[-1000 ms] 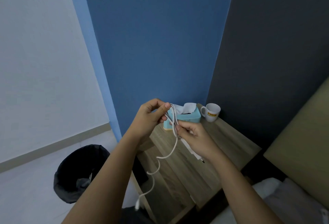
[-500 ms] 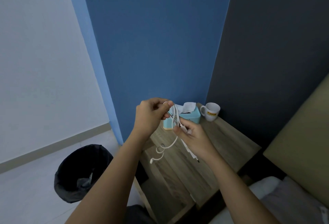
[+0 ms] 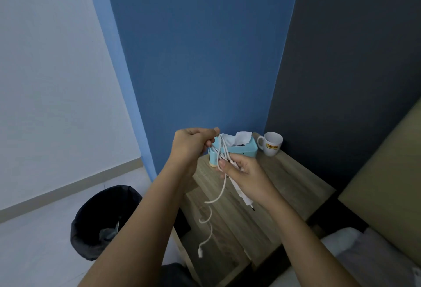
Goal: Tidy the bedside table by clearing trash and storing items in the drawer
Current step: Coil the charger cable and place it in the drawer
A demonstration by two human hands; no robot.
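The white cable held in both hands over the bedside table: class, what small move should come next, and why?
Probably one more loop: the left hand and right hand pinch several gathered loops of the white cable, but a loose tail with its plug still dangles over the bedside table. Winding that tail in would likely make the bundle compact enough to store.

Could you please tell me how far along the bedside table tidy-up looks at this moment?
Done: something already lies in the bin. In hand: the left hand and right hand are coiling the white cable, its tail dangling. Left: storing the cable; the tissue box and mug remain on the table.
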